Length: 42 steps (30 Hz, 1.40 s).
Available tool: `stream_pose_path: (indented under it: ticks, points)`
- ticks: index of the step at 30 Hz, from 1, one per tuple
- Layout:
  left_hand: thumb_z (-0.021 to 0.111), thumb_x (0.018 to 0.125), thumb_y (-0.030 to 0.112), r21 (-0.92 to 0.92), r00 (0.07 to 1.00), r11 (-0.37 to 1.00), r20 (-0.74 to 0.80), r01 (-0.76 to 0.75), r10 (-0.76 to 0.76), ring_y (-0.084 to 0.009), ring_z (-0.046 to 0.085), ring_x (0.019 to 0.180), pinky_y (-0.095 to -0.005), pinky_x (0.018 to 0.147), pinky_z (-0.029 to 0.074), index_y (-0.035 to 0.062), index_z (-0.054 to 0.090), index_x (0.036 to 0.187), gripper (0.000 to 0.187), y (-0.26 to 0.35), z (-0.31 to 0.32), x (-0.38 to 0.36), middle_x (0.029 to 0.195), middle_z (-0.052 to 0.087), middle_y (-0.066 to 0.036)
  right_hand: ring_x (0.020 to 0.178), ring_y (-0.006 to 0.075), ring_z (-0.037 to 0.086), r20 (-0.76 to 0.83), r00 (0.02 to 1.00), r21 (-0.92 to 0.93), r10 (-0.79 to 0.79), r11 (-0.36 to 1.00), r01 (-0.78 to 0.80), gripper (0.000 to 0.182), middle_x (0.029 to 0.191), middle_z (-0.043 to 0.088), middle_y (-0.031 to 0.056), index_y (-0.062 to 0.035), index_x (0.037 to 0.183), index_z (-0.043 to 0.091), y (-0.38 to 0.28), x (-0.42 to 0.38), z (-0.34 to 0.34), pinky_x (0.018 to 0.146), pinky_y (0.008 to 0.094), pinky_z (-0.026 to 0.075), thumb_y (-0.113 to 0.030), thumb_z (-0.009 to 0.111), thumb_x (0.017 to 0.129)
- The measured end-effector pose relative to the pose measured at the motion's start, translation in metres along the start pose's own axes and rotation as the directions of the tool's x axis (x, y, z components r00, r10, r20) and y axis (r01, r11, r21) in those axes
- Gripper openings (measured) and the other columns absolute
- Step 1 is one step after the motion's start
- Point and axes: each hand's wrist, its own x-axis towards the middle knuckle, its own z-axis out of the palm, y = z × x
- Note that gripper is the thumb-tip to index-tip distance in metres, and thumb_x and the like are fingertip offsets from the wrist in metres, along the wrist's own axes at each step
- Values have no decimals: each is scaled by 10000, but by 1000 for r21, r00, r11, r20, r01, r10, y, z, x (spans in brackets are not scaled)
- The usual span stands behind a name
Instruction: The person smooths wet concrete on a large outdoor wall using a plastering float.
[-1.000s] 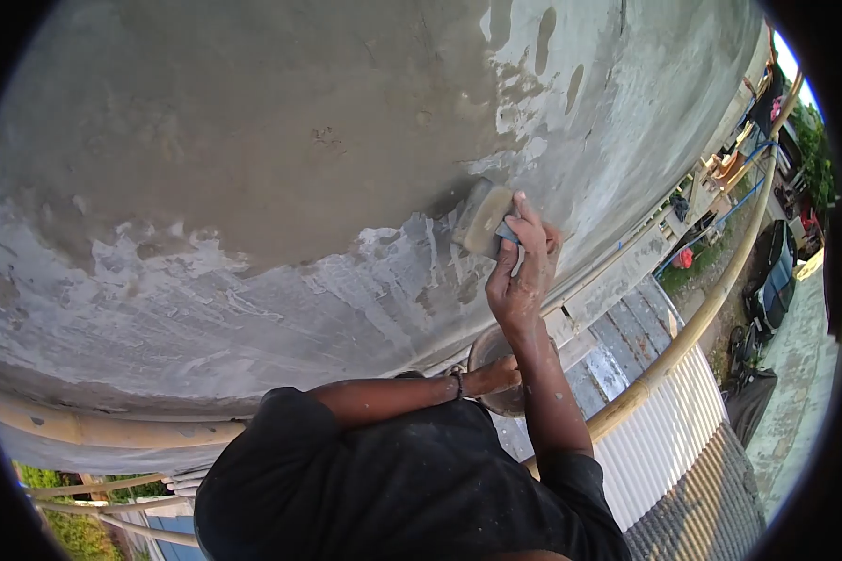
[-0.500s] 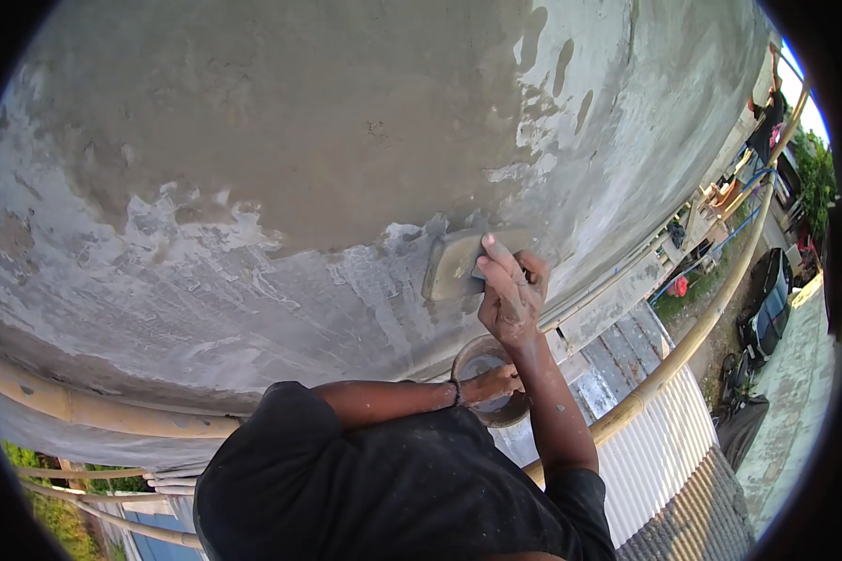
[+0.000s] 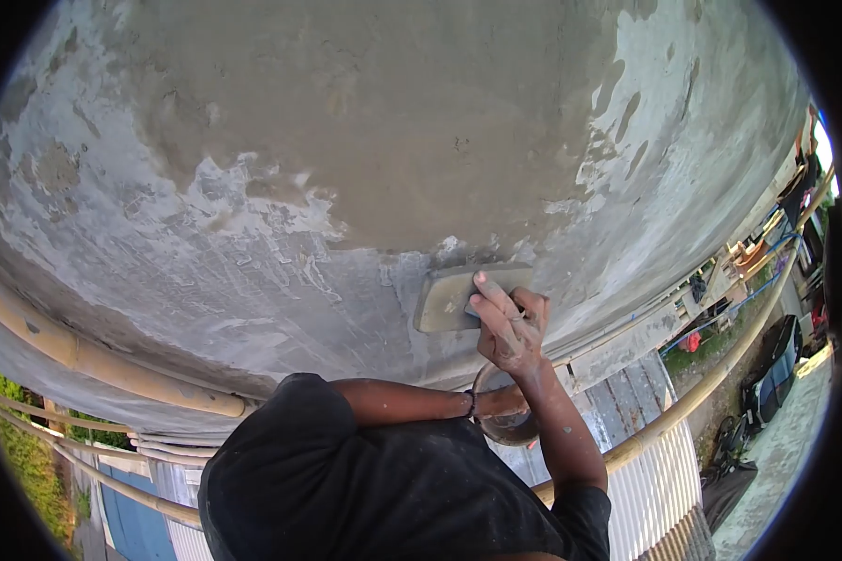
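Observation:
My right hand (image 3: 513,327) is closed around the handle of a plastering float (image 3: 449,299), a flat rectangular block smeared with grey. The float lies against a curved cement wall (image 3: 281,309), just below the edge of a darker, wet-looking patch of plaster (image 3: 458,178). Lower down, my left hand (image 3: 501,402), with a dark bracelet at the wrist, reaches over the mouth of a round bucket (image 3: 496,376). My right forearm covers its fingers and part of the bucket, so whether it grips anything cannot be seen.
Bamboo poles run along the left (image 3: 112,365) and the right (image 3: 692,397). Below on the right are a corrugated metal roof (image 3: 641,467) and a parked motorbike (image 3: 772,374). Greenery (image 3: 28,449) shows at lower left.
The view has shifted, so the wall patch sits lower and further right. The float sits slightly further below the wet patch's edge. My left hand stays over the bucket, its fingers now more covered.

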Motion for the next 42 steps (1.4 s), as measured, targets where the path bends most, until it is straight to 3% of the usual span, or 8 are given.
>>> stream_pose_path:
  ticks: [8,14,15,16,20,25,34,42]
  points:
    - [575,925,281,244,945,916,8,-319,326,-102,532,809,-267,702,447,14,544,1122,333,-35,17,22,917,576,-38,873,169,471,-50,979,-47,-199,979,196,468,1335,589,-115,-232,1123,656,-37,66,30,695,297,368,-82,639,680]
    - [572,925,267,290,871,829,36,-479,491,-101,524,813,-269,707,447,12,537,1115,320,-1,-24,-25,913,562,-40,883,209,545,351,936,23,15,999,-24,394,1404,536,10,-141,1179,593,16,-55,-9,729,305,429,-82,636,792]
    - [559,931,231,-19,992,996,95,83,-80,-94,519,792,-254,694,442,26,531,1091,262,51,-28,-14,906,557,-25,890,213,560,222,946,-3,235,971,-241,347,1348,571,57,-113,1172,588,23,-70,-26,749,317,441,-61,615,830]
    - [546,936,195,-232,757,727,311,647,-575,-88,514,770,-240,680,437,39,525,1067,205,104,-29,9,899,551,-10,897,216,575,87,893,0,441,897,-443,301,1292,606,105,-86,1164,582,32,-82,-44,770,330,453,-41,593,867]
    - [543,929,188,-296,775,721,338,626,-534,-45,465,712,-195,615,378,65,526,1051,175,96,-31,20,812,494,40,835,104,571,71,115,142,991,104,-984,197,973,646,49,-26,1119,599,56,-131,-129,750,250,457,-118,469,1002]
    - [520,950,214,-416,831,723,347,552,-435,-32,462,707,-187,619,370,46,561,1069,210,113,-35,35,803,492,47,968,170,605,435,-93,5,895,-105,-994,275,1014,673,91,9,1135,643,28,-197,-169,893,303,454,-140,517,941]
    - [448,997,275,-381,855,776,350,503,-383,-45,429,692,-184,615,346,32,558,1070,277,152,-43,68,808,474,36,863,384,655,616,18,-527,788,429,-733,206,937,680,193,-37,964,641,26,-245,-45,761,485,526,-134,581,792]
    - [479,974,294,-303,943,906,246,295,-224,-48,375,646,-212,579,318,79,569,887,249,138,-33,75,740,438,42,938,258,531,760,181,-449,624,706,-548,233,888,567,86,-170,802,655,61,-307,38,785,423,399,-318,739,644]
